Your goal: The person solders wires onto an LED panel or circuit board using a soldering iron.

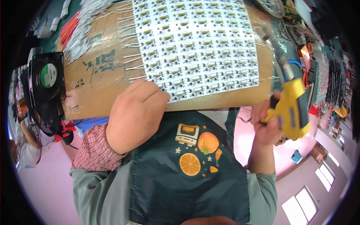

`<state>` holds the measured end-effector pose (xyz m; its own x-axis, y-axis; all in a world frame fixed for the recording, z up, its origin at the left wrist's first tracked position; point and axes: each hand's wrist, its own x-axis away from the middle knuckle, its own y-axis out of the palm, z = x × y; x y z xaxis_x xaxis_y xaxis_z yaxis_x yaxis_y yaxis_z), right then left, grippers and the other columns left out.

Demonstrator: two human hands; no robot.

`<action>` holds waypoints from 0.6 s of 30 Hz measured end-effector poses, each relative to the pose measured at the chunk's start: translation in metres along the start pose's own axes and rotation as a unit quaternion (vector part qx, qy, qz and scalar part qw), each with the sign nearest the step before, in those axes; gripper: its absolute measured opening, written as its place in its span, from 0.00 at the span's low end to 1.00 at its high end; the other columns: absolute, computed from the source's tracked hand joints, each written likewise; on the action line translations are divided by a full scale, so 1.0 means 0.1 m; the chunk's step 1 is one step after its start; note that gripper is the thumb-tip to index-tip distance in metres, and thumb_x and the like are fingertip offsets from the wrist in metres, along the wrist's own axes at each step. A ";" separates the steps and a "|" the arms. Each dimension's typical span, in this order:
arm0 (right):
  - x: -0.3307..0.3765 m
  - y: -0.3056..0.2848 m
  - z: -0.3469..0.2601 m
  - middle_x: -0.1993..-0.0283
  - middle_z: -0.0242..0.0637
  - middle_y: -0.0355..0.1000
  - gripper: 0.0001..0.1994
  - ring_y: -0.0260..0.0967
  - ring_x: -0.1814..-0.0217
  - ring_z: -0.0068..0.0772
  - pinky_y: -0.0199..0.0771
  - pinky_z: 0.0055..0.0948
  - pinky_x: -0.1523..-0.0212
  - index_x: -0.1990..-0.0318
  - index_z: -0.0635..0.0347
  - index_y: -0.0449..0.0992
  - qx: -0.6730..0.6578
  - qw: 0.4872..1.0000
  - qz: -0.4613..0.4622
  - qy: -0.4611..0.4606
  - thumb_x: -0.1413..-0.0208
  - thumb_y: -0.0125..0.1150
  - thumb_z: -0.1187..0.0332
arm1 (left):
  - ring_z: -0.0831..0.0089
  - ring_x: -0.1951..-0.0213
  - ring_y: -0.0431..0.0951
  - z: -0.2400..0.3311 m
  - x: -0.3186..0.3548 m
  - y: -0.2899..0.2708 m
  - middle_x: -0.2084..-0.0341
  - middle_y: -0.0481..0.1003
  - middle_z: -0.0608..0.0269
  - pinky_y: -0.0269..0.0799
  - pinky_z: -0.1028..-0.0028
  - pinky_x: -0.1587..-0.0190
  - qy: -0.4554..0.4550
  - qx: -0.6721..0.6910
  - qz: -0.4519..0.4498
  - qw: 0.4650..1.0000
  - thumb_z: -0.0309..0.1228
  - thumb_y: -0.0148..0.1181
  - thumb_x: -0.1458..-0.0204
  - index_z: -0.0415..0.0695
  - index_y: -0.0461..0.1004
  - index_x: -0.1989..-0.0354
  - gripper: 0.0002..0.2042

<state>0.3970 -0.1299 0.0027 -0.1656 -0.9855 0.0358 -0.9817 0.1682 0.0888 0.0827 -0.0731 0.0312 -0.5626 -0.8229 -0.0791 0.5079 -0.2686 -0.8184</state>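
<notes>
A white LED circuit board panel (195,48) lies on a sheet of brown cardboard (101,90). Rows of small yellowish LEDs and dark components cover it, and short white wires (131,56) stick out along its left edge. My left hand (138,108) is closed at the panel's lower left corner. Its fingertips are hidden, so what they pinch cannot be seen. To the right of the panel, my right hand (266,118) wraps round the grip of a yellow pistol-shaped soldering gun (294,112). Its metal barrel points away from me, up along the cardboard's right edge.
Bundles of white wires (90,22) and red wires (69,32) lie at the far left of the cardboard. A black fan (47,77) stands at its left edge. Cables and tools clutter the right side, including an orange-red cord (306,75). Another person (30,138) is at the far left.
</notes>
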 end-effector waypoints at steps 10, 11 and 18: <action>-1.15 -0.01 -0.29 0.78 0.29 0.62 0.23 0.60 0.79 0.21 0.64 0.24 0.76 0.39 0.72 0.64 0.135 0.980 0.139 -0.042 0.38 0.57 0.68 | 0.57 0.66 0.74 0.00 0.01 0.01 0.72 0.73 0.57 0.73 0.63 0.62 0.015 -0.012 0.023 1.000 0.20 0.63 0.56 0.40 0.78 0.67 0.07; -1.13 -0.01 -0.29 0.78 0.29 0.62 0.23 0.60 0.79 0.21 0.64 0.24 0.76 0.39 0.72 0.64 0.134 0.981 0.137 -0.041 0.38 0.57 0.68 | 0.55 0.65 0.76 0.00 0.00 0.00 0.70 0.75 0.56 0.73 0.61 0.60 0.001 0.002 0.014 1.000 0.20 0.65 0.55 0.39 0.79 0.66 0.07; -0.59 0.09 -0.12 0.69 0.30 0.62 0.37 0.62 0.69 0.27 0.66 0.30 0.64 0.34 0.65 0.58 -0.044 0.997 -0.068 -0.018 0.40 0.64 0.48 | 0.57 0.64 0.74 -0.07 0.03 -0.04 0.69 0.73 0.58 0.73 0.63 0.61 -0.030 0.032 0.040 0.998 0.20 0.64 0.54 0.41 0.77 0.68 0.05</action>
<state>0.3990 -0.0700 0.0134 -0.0368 -0.9992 -0.0180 -0.9834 0.0330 0.1784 0.0749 -0.0708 0.0304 -0.4800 -0.8707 -0.1069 0.5906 -0.2307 -0.7732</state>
